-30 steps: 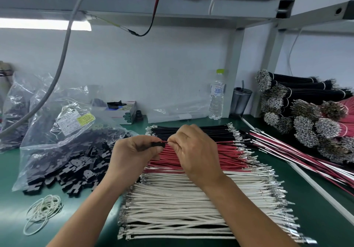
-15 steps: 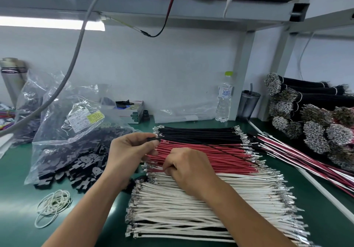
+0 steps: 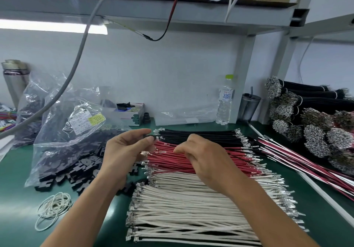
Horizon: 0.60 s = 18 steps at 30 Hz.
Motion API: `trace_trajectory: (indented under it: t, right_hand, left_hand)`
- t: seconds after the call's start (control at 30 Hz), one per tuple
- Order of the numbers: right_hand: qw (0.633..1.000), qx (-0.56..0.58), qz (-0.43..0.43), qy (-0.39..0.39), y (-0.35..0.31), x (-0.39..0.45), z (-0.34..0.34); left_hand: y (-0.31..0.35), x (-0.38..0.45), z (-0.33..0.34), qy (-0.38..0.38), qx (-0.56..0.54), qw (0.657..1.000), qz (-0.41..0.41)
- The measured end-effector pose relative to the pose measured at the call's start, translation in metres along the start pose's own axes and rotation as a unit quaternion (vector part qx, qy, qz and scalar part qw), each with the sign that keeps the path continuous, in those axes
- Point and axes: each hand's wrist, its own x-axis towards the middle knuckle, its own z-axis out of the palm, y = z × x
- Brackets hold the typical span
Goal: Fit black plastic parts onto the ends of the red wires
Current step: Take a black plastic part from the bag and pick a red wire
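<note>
Left hand [image 3: 126, 149] is pinching a small black plastic part [image 3: 150, 137] between thumb and forefinger, holding it raised just beyond the left ends of the red wires [image 3: 201, 160]. Right hand [image 3: 206, 158] is hovering over that red row with its fingers curled down; a red wire with a metal terminal [image 3: 162, 152] is sticking out from under its fingertips towards the left hand, though whether the fingers are actually gripping it cannot be told. Red wires are lying side by side on the green bench [image 3: 17, 179], between a row of black wires [image 3: 197, 135] farther back and a row of white wires [image 3: 191, 204] nearer the person. More black plastic parts [image 3: 76, 168] are spilling from a clear bag [image 3: 63, 132] at the left, with white rubber bands [image 3: 52, 210] lying near them. Bundled wires [image 3: 310, 124] are lying stacked at the right.
</note>
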Motion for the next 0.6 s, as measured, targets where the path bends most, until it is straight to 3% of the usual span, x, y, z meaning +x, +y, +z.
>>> trace_trajectory:
  t: [0.23,0.6]
  right_hand:
    - [0.992,0.036,0.050,0.110,0.000,-0.009,0.010]
    - [0.989,0.057,0.107,0.084,-0.001,-0.007,0.012]
  left_hand:
    - [-0.003,-0.001,0.005,-0.071,-0.049,0.993,-0.075]
    - [-0.004,-0.002,0.007,-0.127,-0.110,0.978,-0.121]
